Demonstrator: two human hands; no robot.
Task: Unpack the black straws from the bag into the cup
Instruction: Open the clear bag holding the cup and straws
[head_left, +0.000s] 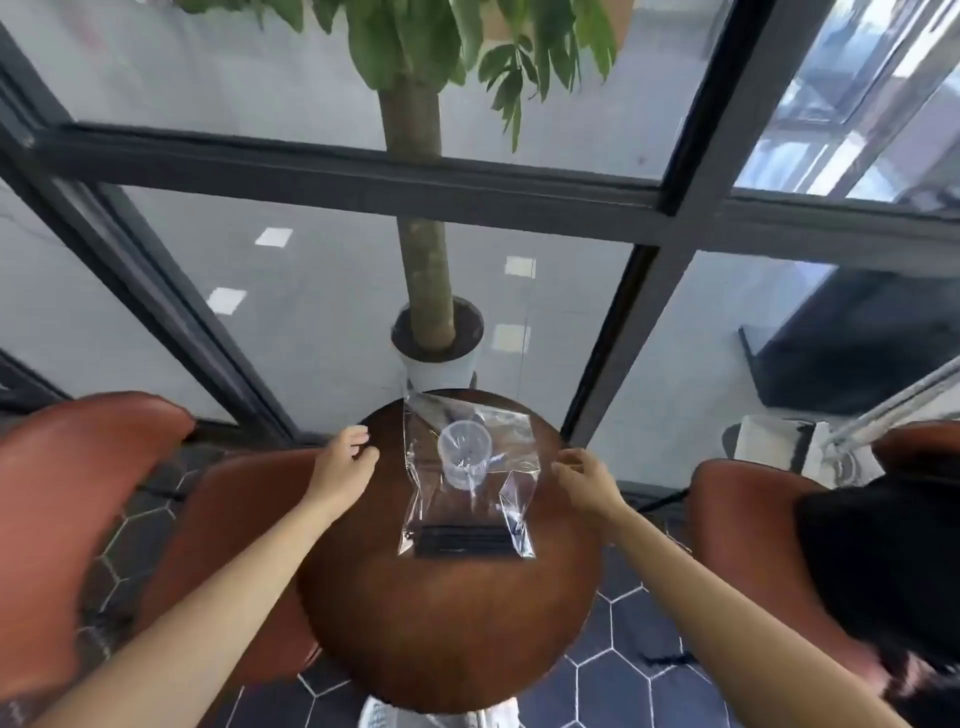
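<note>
Head view, only one. Round dark-wood bench (452, 623) centre frame. Clear zip bag (467, 499) lies flat on it, long axis near-far, mouth end at the far side. Black straws (467, 543) sit bundled crosswise at the near end of the bag, still inside. Clear plastic cup (464, 457) is at the far-middle of the bag; cannot tell whether it stands behind the film or on top of it, the plastic is too see-through.

Left hand (345, 462) is over the bench's far-left edge, just left of the bag, fingers loosely curled, holding nothing, not touching the bag. Right hand (584, 478) is at the bag's right edge about level with the cup, fingers relaxed and slightly bent; fingertips are at or just beside the film, cannot tell if there is contact. No grip visible on either side.

Surroundings: potted tree (423, 291) in a white pot on the floor just beyond the bench, against a dark-framed glass wall (363, 171). Reddish-brown leather chairs (72, 499) left and right of the bench. Dark hexagon-tile floor (618, 670) below. Dark hair at the near right edge of frame.
</note>
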